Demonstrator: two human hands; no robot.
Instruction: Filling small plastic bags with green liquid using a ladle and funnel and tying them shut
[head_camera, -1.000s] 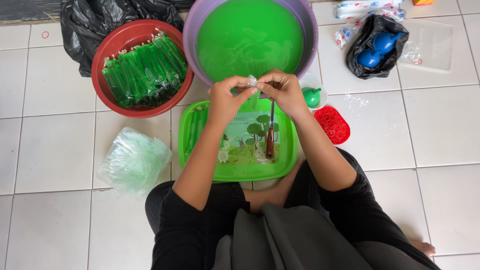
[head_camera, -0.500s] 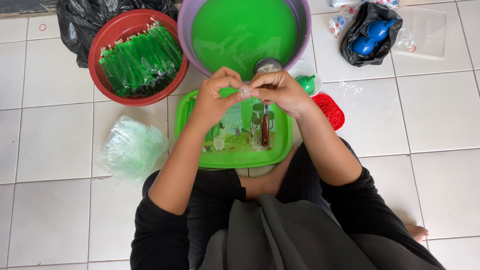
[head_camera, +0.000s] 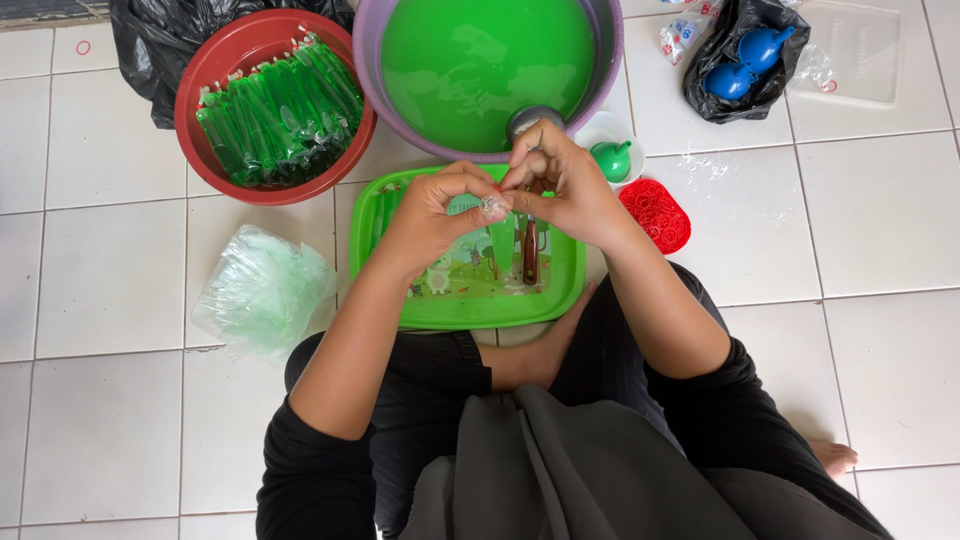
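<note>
A: Start at the left. What's there?

B: A heap of clear plastic bags (head_camera: 262, 290) on the tiles, and above it a red basin (head_camera: 215, 75) packed with filled green ice tubes (head_camera: 280, 110)

A: And the hands?

B: The left hand (head_camera: 430, 215) and right hand (head_camera: 560, 185) meet over the green tray (head_camera: 560, 300), both closed, pinching the twisted neck of a small filled tube (head_camera: 497, 225) whose green body hangs down between them, just above the tray

A: So which step is this?

B: Sealing, I'd judge: the neck is gathered and being tied off. Next it calls for a firm pinch while the knot or band tightens, keeping the tube upright so nothing leaks

A: Further right?

B: A purple basin (head_camera: 610, 60) of green liquid with a ladle (head_camera: 533, 120), a green funnel (head_camera: 612, 160), red rubber bands (head_camera: 655, 212), a black bag (head_camera: 720, 85)
</note>
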